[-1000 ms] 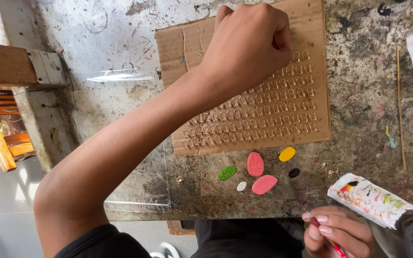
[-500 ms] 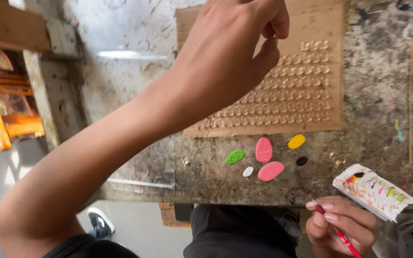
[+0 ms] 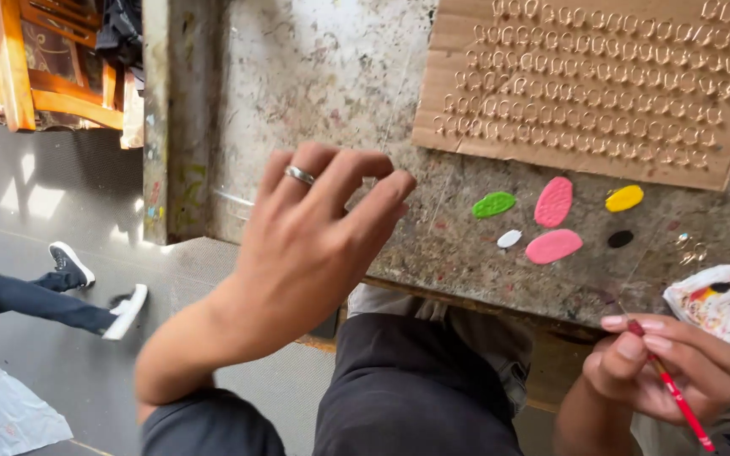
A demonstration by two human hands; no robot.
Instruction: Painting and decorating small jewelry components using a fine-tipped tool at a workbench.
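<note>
Pulled back from the cardboard sheet, where it was raised half a second ago, the left hand now hangs in the air over the near edge of the counter, just above the person's dark-trousered lap. Its fingers are spread and loosely curved, holding nothing, and a silver ring sits on one finger. The right hand stays low at the bottom right, below the counter's edge, its fingers pinched round a thin red paintbrush that slants down and to the right. Just beside that hand, on the counter's near corner, lies a white paint-smeared rag. The cardboard sheet lies flat at the far side of the counter, covered with rows of small raised ring shapes. Between it and the near edge lie blobs of paint, well apart from both hands: a green blob, a tall pink blob, a second pink blob, a small white blob, a yellow blob and a black blob. On the floor at the left, another person's legs in dark trousers and dark shoes stretch out, and orange wooden furniture stands at the upper left.
</note>
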